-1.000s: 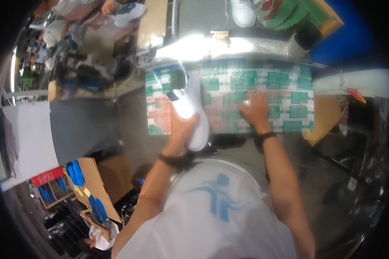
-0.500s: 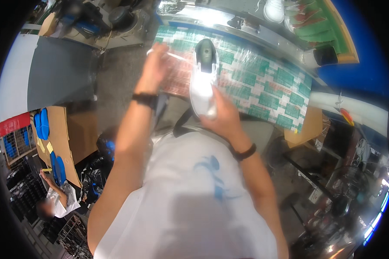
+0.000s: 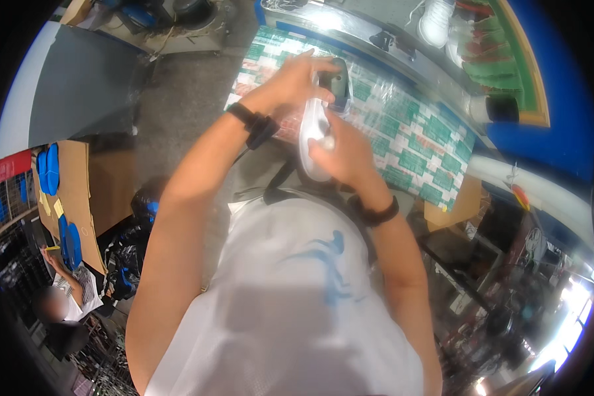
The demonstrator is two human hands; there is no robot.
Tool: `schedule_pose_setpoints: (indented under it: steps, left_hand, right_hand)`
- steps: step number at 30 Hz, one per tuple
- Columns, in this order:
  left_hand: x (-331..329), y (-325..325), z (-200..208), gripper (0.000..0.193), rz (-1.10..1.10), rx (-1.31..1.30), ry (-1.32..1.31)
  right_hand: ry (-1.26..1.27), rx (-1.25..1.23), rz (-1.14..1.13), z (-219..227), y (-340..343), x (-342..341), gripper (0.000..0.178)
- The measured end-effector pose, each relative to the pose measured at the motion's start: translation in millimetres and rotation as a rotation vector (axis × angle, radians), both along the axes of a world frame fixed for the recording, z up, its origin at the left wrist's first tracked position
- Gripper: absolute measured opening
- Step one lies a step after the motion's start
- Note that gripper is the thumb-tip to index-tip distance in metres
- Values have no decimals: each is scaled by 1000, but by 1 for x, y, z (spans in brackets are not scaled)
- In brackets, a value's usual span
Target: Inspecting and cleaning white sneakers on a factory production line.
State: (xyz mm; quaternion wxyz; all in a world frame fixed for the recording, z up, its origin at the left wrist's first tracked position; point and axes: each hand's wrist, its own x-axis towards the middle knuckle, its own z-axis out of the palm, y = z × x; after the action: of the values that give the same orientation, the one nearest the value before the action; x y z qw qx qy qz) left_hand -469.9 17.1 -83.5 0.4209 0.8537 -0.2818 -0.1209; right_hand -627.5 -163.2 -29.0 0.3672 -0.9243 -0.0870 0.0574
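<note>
A white lace-up shoe (image 3: 315, 125) lies on the patterned tabletop in front of me, its toe toward my body. A dark green shoe last (image 3: 337, 84) fills its opening at the heel end. My right hand (image 3: 344, 148) grips the forefoot from the right side, with the thumb across the upper. At the opening, my left hand (image 3: 301, 80) is curled over the left side of the shoe, its index finger near the heel and its thumb near the throat. Whether a lace is between the left fingers is hidden.
Beneath the shoe is a plastic-covered table (image 3: 402, 125) in green, white and red. Beyond it runs a metal-edged bench (image 3: 350, 30), with another white shoe (image 3: 435, 23) at the far right. Left of the table stands a grey panel (image 3: 79, 82); a co-worker (image 3: 79, 294) is at lower left.
My left hand, which held a white lace out to the left, has come right onto the shoe's opening. The shoe is tilted slightly, and my right hand stays on the forefoot.
</note>
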Motion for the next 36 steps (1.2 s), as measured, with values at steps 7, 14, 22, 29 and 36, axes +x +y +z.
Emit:
schedule_pose_setpoints:
  steps: [7, 14, 22, 29, 36]
  left_hand:
    - [5, -18, 19, 71, 7, 167, 27]
    - [-4, 6, 6, 83, -77, -101, 192]
    - [-13, -30, 0, 87, 17, -43, 82]
    - [-14, -32, -4, 78, 41, -104, 92]
    - [-11, -25, -11, 75, 52, -124, 61]
  right_hand:
    - [131, 197, 207, -25, 57, -45, 69]
    - [205, 313, -12, -3, -19, -39, 69]
    - [76, 175, -227, -21, -44, -18, 83]
    - [-35, 109, -131, -19, -48, -12, 93]
    - [34, -288, 51, 35, -59, -85, 94]
